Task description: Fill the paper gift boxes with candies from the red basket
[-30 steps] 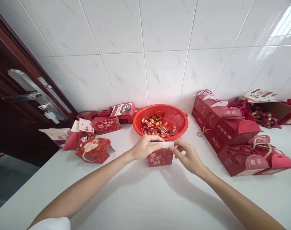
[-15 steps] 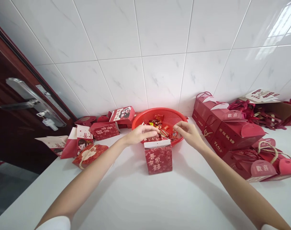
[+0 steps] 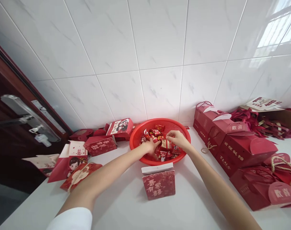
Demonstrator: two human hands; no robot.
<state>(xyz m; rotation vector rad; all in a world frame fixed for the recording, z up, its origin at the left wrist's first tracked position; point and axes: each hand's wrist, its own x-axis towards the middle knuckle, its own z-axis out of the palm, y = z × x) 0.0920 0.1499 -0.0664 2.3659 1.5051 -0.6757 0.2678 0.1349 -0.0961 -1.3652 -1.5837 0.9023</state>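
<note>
A red plastic basket (image 3: pixel 134 138) holds wrapped candies (image 3: pixel 163 155) in red and gold. My left hand (image 3: pixel 152 149) reaches down into its left-middle part, fingers apart and touching the candies, fingertips partly hidden. Over the right side of the basket is my right hand (image 3: pixel 178 139), its thumb and fingers pinched together just above a gold-and-red packet (image 3: pixel 166 144). What the pinch holds, if anything, I cannot make out. In front of the basket a red gift box (image 3: pixel 159 185) with gold characters stands upright, its white-lined top flap raised.
Several red gift boxes (image 3: pixel 236 150) with rope handles line the right side. Behind them sits an open carton of red ribbons (image 3: pixel 270 123). More boxes (image 3: pixel 101 146) and folded cartons (image 3: pixel 75 158) lie left, near a door with a handle (image 3: pixel 30 118). A tiled wall (image 3: pixel 160 86) backs the table.
Both hands have gone from above the upright box into the basket, the left one down among the candies. The camera view has tilted up and shifted slightly.
</note>
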